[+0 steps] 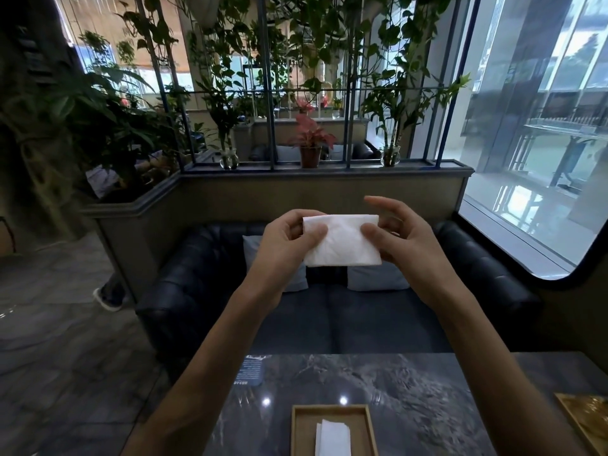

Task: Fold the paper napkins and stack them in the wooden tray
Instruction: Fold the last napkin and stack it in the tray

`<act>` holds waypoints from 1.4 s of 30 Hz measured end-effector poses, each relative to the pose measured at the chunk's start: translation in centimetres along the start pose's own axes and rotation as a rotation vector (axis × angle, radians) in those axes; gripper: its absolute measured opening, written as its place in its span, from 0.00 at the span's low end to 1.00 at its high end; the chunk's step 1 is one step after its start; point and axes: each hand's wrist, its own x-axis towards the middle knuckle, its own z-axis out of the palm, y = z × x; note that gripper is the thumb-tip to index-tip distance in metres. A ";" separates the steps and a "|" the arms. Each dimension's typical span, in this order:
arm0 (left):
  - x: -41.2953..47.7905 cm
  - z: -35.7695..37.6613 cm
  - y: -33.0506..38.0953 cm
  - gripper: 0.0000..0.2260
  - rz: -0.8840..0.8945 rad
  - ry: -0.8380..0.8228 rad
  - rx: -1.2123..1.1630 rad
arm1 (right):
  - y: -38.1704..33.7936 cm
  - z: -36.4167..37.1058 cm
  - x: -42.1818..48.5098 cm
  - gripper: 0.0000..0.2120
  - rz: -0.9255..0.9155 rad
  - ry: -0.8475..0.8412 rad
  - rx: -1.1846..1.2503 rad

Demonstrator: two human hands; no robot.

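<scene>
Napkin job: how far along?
Done: a folded stack of white napkin paper already lies in the wooden tray on the table. In hand: left hand and right hand pinch another napkin, folded to a rectangle, in the air. Left: place it in the tray; no unfolded napkins are in view.

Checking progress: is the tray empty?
No, a folded napkin lies inside the tray.

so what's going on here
A person holds a white napkin up in the air, the left hand pinching its left edge and the right hand its right edge. Below, the tray on the table already holds a small stack of folded napkins. This one is not in yet.
</scene>
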 end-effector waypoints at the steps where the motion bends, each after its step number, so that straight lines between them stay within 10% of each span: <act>1: -0.1 -0.1 -0.2 0.09 0.003 -0.001 0.013 | 0.1 0.1 0.0 0.18 -0.021 0.019 -0.012; 11: -0.4 0.1 -1.0 0.07 -0.017 -0.098 0.271 | -0.3 1.0 0.4 0.22 -0.133 -0.125 -0.197; 21: -0.1 0.9 -3.7 0.08 -0.062 0.143 -0.021 | 3.2 3.1 -1.4 0.15 0.211 0.049 0.297; 34: 1.7 -0.3 -9.1 0.08 -0.208 0.120 0.034 | 8.4 1.8 0.4 0.08 0.308 0.134 0.078; 42: -3.1 -1.0 -24.3 0.04 -0.522 0.111 0.168 | 21.9 0.6 -5.8 0.03 0.676 -0.053 -0.183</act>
